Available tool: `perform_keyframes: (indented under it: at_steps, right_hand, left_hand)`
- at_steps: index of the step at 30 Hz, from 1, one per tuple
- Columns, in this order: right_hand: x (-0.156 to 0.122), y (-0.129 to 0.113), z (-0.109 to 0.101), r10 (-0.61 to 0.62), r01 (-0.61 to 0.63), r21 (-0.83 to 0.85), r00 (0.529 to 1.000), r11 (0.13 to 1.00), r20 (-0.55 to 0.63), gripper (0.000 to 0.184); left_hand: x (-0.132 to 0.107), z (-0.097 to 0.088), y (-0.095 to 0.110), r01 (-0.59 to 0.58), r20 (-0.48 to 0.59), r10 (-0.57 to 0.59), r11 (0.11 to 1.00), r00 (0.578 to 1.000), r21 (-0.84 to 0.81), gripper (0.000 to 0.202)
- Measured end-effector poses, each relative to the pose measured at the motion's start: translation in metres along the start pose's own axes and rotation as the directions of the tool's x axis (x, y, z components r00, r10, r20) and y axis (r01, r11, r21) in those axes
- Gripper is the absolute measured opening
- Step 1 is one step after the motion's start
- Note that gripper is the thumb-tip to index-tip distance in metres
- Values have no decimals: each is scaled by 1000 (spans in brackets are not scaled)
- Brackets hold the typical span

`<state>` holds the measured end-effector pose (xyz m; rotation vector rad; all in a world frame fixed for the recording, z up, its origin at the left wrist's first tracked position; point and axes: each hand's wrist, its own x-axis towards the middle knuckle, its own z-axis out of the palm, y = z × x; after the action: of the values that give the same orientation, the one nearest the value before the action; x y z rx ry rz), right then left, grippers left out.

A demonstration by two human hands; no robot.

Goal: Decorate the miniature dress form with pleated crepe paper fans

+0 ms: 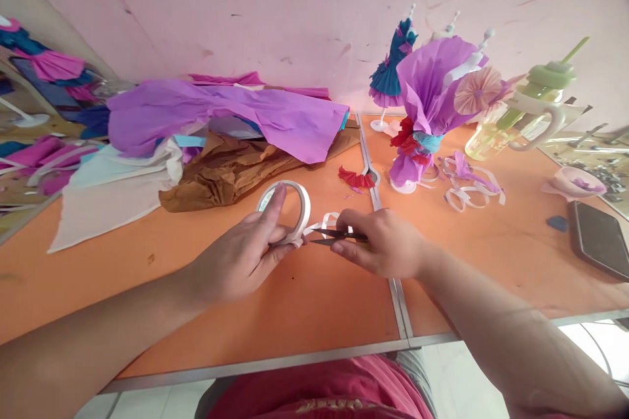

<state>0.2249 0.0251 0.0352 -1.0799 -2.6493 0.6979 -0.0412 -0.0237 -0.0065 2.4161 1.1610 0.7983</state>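
Left hand grips white tape roll above orange counter, right hand holds dark scissors, blades parted just beside roll's lower edge, crumpled brown paper beyond them, purple sheet partly over that, pink wall at back.

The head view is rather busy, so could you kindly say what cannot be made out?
All in the head view:
Dark metal scissors: handles mostly hidden by the right hand.
White ring-shaped tape roll: print too small to read, partly behind the thumb of the left hand.
Dark rectangular phone: one end cut off by the right edge.
Purple paper sheet: hides most of what lies beneath.
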Motion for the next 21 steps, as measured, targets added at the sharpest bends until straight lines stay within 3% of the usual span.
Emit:
perform_keyframes:
  at_steps: [5, 12, 21]
  right_hand:
    - [-1, -12, 11, 43, -44, -21, 998, 999, -45, 39]
    - [-1, -18, 14, 95, -91, 104, 995, 990, -31, 34]
    - [0, -18, 15, 130, -120, 132, 990, 984, -64, 28]
  left_hand:
    - [2, 1, 4, -72, -44, 85, 970, 995, 233, 91]
    - [5, -1, 9, -94, -51, 117, 942, 992, 323, 90]
    - [4, -1, 12, -78, -38, 96, 942, 995, 326, 90]
